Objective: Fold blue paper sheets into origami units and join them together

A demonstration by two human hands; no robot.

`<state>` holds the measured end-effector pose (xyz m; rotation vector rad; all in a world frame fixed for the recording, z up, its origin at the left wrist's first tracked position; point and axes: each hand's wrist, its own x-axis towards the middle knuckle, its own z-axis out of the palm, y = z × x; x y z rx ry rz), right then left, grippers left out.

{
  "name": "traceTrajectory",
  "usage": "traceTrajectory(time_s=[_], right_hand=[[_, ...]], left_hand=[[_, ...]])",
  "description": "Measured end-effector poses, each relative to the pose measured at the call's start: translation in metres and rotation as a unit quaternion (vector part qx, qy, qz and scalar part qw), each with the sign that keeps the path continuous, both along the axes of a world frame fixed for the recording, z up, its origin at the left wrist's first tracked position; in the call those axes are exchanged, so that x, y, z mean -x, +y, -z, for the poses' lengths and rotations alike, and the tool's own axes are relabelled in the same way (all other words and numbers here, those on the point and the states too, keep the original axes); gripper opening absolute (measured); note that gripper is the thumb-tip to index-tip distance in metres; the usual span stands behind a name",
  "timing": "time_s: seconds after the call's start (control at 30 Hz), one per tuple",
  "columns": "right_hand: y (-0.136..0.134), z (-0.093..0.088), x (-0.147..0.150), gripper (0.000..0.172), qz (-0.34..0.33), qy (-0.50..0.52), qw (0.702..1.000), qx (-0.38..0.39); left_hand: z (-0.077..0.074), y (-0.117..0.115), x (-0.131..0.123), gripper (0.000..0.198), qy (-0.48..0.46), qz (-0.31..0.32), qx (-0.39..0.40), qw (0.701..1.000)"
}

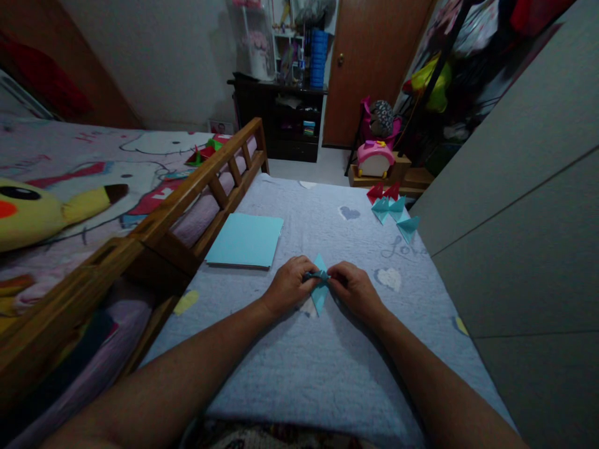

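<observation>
In the head view, a light-blue folded paper piece point(320, 300) stands out above and below my fingers at the middle of the cloth-covered surface. Its middle is gathered into raised folds. My left hand point(291, 287) pinches the left side of these folds, and my right hand point(356, 292) grips the right side with thumb and fingers closed. The fingers partly hide the paper's centre. To the left lies a stack of light-blue square paper point(246, 240). At the far right corner sit several folded light-blue pieces point(388, 209) beside red folded pieces point(375, 192).
A wooden bed rail point(201, 187) runs along the left, with a yellow plush toy point(42, 212) on the bed beyond. A pale cabinet point(528, 218) borders the right side. Farther back stand a dark shelf unit point(281, 118), a door point(369, 68) and a pink toy case point(374, 159).
</observation>
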<state>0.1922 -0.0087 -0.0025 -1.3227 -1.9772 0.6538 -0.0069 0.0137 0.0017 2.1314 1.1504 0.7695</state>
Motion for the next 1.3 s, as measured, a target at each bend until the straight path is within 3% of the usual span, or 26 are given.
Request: traceTrajectory(time_s=[0.17,0.4,1.3], right_hand=[[-0.001,-0.001,0.002,0.006,0.015,0.037,0.999,0.005],[-0.005,-0.016,0.011,0.007,0.013,0.123,0.991,-0.051],[-0.01,-0.02,0.014,0.009,-0.008,0.144,0.989,-0.036]], left_hand=[[0.002,0.004,-0.001,0.009,-0.045,-0.005,0.032,0.998],[0.003,0.005,0.0,0.007,-0.062,-0.004,0.038,0.997],[0.0,-0.005,-0.005,0.01,-0.061,-0.023,-0.005,0.998]])
